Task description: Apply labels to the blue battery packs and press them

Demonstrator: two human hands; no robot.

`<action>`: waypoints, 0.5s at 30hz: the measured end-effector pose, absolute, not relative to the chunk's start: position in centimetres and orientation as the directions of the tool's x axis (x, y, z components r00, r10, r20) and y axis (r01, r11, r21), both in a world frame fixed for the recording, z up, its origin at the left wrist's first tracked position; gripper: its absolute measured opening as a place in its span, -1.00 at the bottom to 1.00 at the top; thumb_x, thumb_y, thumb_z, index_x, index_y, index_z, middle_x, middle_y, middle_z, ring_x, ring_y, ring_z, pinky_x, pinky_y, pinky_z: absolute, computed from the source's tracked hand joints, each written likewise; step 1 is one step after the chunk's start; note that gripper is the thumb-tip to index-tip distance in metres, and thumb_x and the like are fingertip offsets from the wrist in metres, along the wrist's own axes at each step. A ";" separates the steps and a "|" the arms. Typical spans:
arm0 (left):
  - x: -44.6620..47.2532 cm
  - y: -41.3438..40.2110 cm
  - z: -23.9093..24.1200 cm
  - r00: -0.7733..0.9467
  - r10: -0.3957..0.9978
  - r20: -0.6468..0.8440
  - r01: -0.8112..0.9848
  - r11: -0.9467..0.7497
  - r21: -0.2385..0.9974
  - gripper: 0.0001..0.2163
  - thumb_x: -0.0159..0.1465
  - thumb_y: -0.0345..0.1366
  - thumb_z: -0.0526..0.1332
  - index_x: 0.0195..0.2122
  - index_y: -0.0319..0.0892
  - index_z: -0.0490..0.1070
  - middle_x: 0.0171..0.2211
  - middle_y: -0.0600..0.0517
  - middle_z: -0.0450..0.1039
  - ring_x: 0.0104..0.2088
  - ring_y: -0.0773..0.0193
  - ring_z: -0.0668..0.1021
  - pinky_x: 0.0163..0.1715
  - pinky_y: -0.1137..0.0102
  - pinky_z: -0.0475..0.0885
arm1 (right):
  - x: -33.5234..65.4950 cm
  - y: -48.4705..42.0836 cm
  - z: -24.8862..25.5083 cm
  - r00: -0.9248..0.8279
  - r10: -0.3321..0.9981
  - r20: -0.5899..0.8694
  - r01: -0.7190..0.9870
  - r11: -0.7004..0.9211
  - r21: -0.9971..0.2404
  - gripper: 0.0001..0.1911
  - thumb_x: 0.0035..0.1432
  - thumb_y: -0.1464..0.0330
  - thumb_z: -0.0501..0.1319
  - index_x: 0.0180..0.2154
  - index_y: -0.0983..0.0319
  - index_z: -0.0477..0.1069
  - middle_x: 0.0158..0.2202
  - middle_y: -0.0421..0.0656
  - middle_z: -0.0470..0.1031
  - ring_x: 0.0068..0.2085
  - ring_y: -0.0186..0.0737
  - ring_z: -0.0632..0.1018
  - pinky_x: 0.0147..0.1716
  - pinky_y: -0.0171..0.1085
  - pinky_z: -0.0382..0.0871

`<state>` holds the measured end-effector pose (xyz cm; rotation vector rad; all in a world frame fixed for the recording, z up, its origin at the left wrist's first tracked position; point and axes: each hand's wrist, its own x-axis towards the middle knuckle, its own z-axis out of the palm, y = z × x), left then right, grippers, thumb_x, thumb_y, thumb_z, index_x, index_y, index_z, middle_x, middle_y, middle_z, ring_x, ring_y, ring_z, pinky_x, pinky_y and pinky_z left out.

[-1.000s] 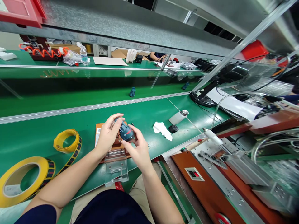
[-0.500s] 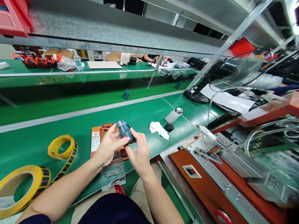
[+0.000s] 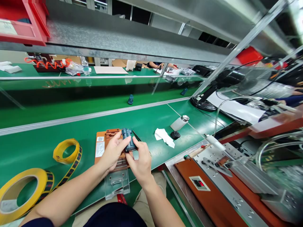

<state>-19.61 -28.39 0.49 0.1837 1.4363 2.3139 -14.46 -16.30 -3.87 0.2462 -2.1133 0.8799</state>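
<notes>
Both my hands hold a dark blue power-tool battery pack in front of me, tilted, above an orange-brown fixture. My left hand grips its left side, thumb across the front. My right hand has its fingers closed on the lower right side. Under my hands lies the orange-brown fixture with a QR label, and a clear plastic plate sticks out at its front. A thin dark stick shows just behind my right hand, partly hidden by it.
Yellow label rolls lie left. A white tissue, a black cap and a pump bottle stand right of my hands. Another dark blue piece is on the green conveyor. A metal machine fills the right side; a shelf hangs overhead.
The battery pack has been turned in my hands, so the red mark on it no longer shows. The thin dark stick has come into sight. My view has shifted slightly.
</notes>
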 end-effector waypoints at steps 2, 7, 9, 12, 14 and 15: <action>-19.5 -28.4 0.5 -0.893 0.418 -0.167 -0.336 -0.372 0.865 -0.50 0.30 0.00 0.31 0.15 -0.19 0.40 0.01 -0.14 0.54 0.00 0.11 0.58 -0.09 0.38 0.50 | -14.4 -16.1 -4.1 -0.688 0.188 0.701 -0.425 0.679 -0.599 -0.42 0.17 0.46 0.29 0.22 0.21 0.27 -0.12 -0.04 0.46 -0.13 -0.10 0.52 -0.17 -0.12 0.53; -18.2 -28.1 0.7 -0.836 0.496 -0.236 -0.473 -0.433 0.767 -0.33 0.21 -0.12 0.43 0.30 -0.13 0.25 -0.04 -0.15 0.57 -0.03 0.09 0.61 -0.08 0.32 0.53 | -14.0 -15.6 -3.9 -0.714 0.294 0.636 -0.341 0.647 -0.682 -0.45 0.17 0.45 0.30 0.18 0.21 0.30 -0.10 -0.05 0.43 -0.10 -0.11 0.53 -0.15 -0.14 0.51; -17.8 -28.0 0.7 -0.826 0.501 -0.257 -0.509 -0.468 0.723 -0.42 0.19 -0.13 0.45 0.19 -0.20 0.38 -0.04 -0.17 0.57 -0.02 0.06 0.61 -0.06 0.31 0.54 | -13.9 -15.7 -3.7 -0.697 0.249 0.672 -0.353 0.697 -0.624 -0.43 0.17 0.49 0.26 0.21 0.20 0.28 -0.09 -0.04 0.43 -0.09 -0.10 0.51 -0.14 -0.13 0.50; -17.8 -28.1 0.7 -0.831 0.480 -0.281 -0.525 -0.509 0.682 -0.58 0.16 -0.17 0.47 0.00 -0.25 0.53 -0.01 -0.17 0.56 0.00 0.04 0.60 -0.04 0.31 0.56 | -14.1 -16.0 -3.5 -0.696 0.143 0.703 -0.395 0.742 -0.542 -0.35 0.15 0.56 0.19 0.27 0.17 0.22 -0.04 -0.02 0.41 -0.04 -0.07 0.47 -0.09 -0.09 0.49; -18.1 -28.3 0.8 -0.840 0.443 -0.312 -0.526 -0.530 0.665 -0.63 0.15 -0.22 0.47 -0.05 -0.24 0.57 0.00 -0.16 0.56 0.00 0.04 0.60 -0.04 0.32 0.58 | -14.3 -16.3 -3.5 -0.713 0.091 0.695 -0.423 0.734 -0.531 -0.31 0.15 0.57 0.20 0.29 0.14 0.19 -0.01 -0.02 0.38 -0.01 -0.07 0.45 -0.06 -0.08 0.48; -18.3 -28.4 0.7 -0.843 0.425 -0.330 -0.529 -0.538 0.657 -0.66 0.15 -0.26 0.47 -0.06 -0.24 0.57 0.00 -0.16 0.56 0.00 0.03 0.60 -0.04 0.32 0.58 | -14.4 -16.5 -3.6 -0.725 0.082 0.684 -0.430 0.722 -0.542 -0.30 0.15 0.56 0.22 0.29 0.12 0.19 -0.01 -0.03 0.38 -0.01 -0.07 0.44 -0.05 -0.08 0.48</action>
